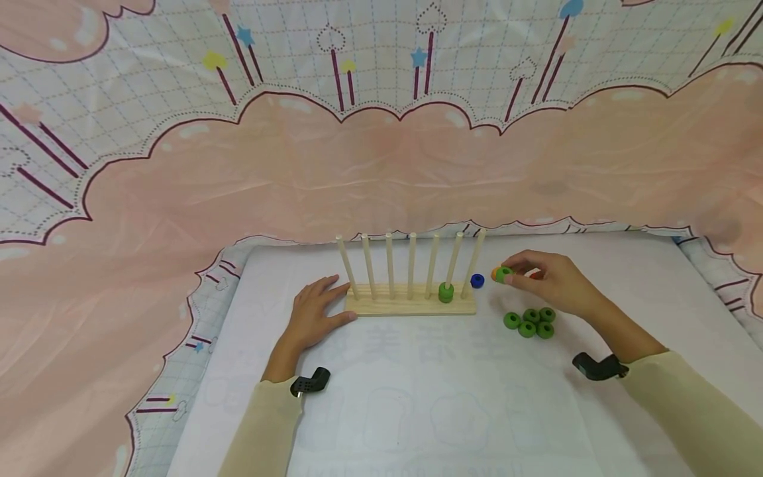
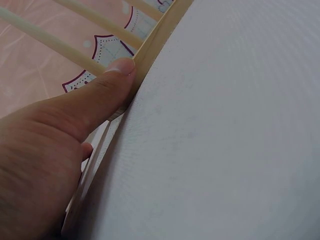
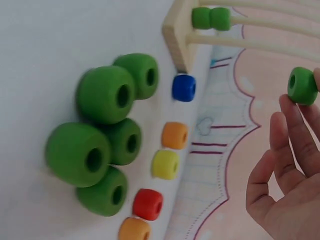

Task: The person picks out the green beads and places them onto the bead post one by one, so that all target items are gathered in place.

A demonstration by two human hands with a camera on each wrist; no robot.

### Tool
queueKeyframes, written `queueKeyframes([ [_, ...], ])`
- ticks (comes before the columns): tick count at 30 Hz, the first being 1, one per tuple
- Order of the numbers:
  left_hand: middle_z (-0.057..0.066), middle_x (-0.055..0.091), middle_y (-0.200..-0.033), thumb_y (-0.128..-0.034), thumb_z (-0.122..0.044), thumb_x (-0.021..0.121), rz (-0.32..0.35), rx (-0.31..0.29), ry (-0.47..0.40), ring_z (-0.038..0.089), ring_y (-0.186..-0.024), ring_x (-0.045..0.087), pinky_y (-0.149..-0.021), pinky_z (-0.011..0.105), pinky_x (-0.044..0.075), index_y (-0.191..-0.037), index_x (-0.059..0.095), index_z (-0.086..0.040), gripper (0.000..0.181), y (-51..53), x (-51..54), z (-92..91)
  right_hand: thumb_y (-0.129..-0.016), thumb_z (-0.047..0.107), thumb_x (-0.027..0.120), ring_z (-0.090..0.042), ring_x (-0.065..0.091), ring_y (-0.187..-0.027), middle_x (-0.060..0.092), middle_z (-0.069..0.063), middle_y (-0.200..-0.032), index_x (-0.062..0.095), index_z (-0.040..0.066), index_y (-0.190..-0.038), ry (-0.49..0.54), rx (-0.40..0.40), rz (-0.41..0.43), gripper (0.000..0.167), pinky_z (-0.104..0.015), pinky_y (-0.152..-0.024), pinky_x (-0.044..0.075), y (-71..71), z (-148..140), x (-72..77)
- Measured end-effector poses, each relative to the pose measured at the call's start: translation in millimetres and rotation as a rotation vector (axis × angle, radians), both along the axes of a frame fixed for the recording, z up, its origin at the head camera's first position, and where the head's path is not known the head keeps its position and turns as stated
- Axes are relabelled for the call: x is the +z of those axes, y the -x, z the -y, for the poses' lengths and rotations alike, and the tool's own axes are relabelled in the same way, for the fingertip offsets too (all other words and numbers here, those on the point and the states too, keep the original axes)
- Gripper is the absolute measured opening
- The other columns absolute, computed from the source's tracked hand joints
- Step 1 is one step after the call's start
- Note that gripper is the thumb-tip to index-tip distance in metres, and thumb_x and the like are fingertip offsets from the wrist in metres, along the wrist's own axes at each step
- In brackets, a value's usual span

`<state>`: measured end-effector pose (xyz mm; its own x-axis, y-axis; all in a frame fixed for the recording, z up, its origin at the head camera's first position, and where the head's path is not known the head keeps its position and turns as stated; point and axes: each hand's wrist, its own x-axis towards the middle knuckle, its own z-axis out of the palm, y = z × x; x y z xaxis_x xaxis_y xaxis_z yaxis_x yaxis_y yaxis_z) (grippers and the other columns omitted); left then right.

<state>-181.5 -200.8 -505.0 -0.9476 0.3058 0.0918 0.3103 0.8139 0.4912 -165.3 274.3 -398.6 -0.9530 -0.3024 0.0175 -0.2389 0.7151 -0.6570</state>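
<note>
A wooden peg stand (image 1: 411, 306) with several upright pegs stands on the white table. Two green beads (image 3: 211, 18) are stacked low on its second peg from the right. My left hand (image 1: 314, 311) holds the left end of the base, thumb (image 2: 102, 92) on the front edge and fingers toward the back; most of them are hidden in the left wrist view. Right of the stand, my right hand (image 1: 551, 281) pinches a green bead (image 3: 302, 86) in the air. Below that hand, several loose green beads (image 1: 527, 328) lie clustered on the table.
A blue bead (image 3: 184, 88) lies by the right end of the stand. Farther right, orange (image 3: 174, 135), yellow (image 3: 165, 164) and red (image 3: 148, 204) beads lie in a row, with another orange bead (image 3: 134, 229). A patterned cloth (image 1: 381, 172) hangs behind the table.
</note>
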Motion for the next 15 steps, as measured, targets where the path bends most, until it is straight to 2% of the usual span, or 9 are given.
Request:
queueKeyframes([
  [6,0.009,0.040,-0.162,-0.0863,-0.054,0.076,0.023,0.003,-0.003,0.034,-0.153,0.030,-0.123,0.063,0.016,-0.148,0.056,-0.022,0.073,0.5,0.0,-0.1,-0.100,0.035,0.068,-0.009,0.060,-0.101,0.074,0.002,-0.109,0.071,0.019,-0.122,0.050,-0.021,-0.052,0.028,-0.024,-0.083,0.051,-2.2,6.3,13.4],
  [11,0.010,0.041,-0.162,-0.0864,-0.053,0.076,0.018,0.003,-0.004,0.035,-0.152,0.031,-0.122,0.064,0.017,-0.148,0.056,-0.022,0.072,0.4,0.7,0.2,-0.101,0.036,0.065,-0.024,0.063,-0.101,0.071,-0.006,-0.115,0.067,0.015,-0.126,0.101,-0.060,-0.051,0.033,-0.027,-0.072,0.058,-3.1,12.0,24.1],
  [15,0.010,0.041,-0.162,-0.0868,-0.054,0.076,0.020,0.003,-0.001,0.035,-0.152,0.030,-0.122,0.063,0.016,-0.148,0.056,-0.022,0.072,0.9,0.3,0.3,-0.103,0.036,0.062,-0.029,0.065,-0.103,0.070,-0.008,-0.119,0.066,0.013,-0.128,0.121,-0.088,-0.081,0.035,-0.023,-0.075,0.056,-3.0,16.1,31.8],
])
